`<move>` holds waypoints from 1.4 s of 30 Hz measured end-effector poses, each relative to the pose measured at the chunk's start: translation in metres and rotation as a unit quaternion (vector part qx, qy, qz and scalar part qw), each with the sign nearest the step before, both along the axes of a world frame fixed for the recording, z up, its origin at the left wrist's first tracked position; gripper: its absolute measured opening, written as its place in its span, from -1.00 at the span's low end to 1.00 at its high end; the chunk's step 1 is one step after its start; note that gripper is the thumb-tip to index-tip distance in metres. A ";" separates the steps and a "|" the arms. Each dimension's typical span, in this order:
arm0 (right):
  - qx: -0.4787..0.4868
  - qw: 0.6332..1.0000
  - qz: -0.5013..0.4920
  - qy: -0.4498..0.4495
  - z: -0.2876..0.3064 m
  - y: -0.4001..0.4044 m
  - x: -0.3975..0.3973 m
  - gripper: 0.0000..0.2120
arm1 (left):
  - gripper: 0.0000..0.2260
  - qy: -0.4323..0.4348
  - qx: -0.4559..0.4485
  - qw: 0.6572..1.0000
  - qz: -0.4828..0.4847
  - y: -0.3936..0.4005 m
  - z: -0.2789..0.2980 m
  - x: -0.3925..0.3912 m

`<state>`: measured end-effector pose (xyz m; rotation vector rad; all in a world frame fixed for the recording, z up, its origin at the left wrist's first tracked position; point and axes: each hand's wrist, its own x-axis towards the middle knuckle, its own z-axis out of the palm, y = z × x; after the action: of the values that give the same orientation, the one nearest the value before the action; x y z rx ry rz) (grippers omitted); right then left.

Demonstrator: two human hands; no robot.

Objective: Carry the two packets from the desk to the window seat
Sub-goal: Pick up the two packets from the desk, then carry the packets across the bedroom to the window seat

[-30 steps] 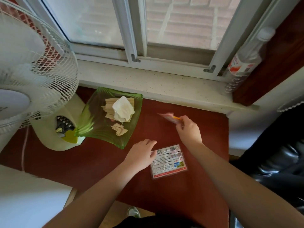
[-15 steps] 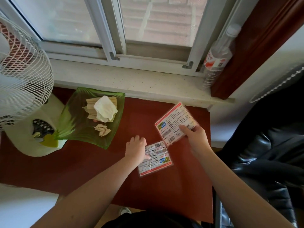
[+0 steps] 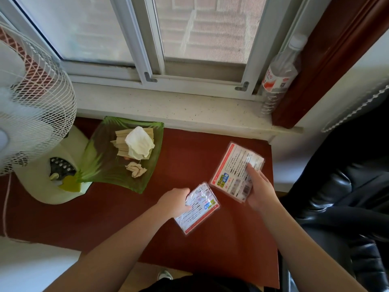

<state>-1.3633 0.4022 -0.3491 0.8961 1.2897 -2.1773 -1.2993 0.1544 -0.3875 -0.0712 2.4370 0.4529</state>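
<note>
Two packets, from the head view: we pinch one packet (image 3: pixel 236 169) in our right hand (image 3: pixel 261 190) and the other packet (image 3: pixel 197 207) in our left hand (image 3: pixel 175 202) above the desk (image 3: pixel 126 218), and these slick edges could slip before the window seat (image 3: pixel 179 110).

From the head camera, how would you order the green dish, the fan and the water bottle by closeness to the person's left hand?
1. Green dish: just left of and beyond the left hand, on the desk.
2. Fan: farther left, at the desk's left end.
3. Water bottle: farthest, upright in the sill's right corner.
</note>
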 end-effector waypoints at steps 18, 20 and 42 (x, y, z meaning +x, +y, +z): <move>-0.034 0.998 0.046 0.011 0.032 -0.022 0.094 -0.59 | -0.67 0.041 0.387 0.865 0.317 -0.058 0.081 0.078; -0.029 0.999 0.039 0.021 0.035 -0.025 0.116 -0.60 | -0.67 0.030 0.416 0.852 0.316 -0.066 0.085 0.091; 0.054 0.976 -0.199 0.064 0.084 -0.008 0.396 -0.82 | -0.58 -0.142 0.478 0.863 0.081 -0.024 0.128 0.201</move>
<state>-0.9675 0.3947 -0.2653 1.1585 1.3980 -2.5243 -1.0981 0.1305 -0.2594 0.0798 1.6890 1.5488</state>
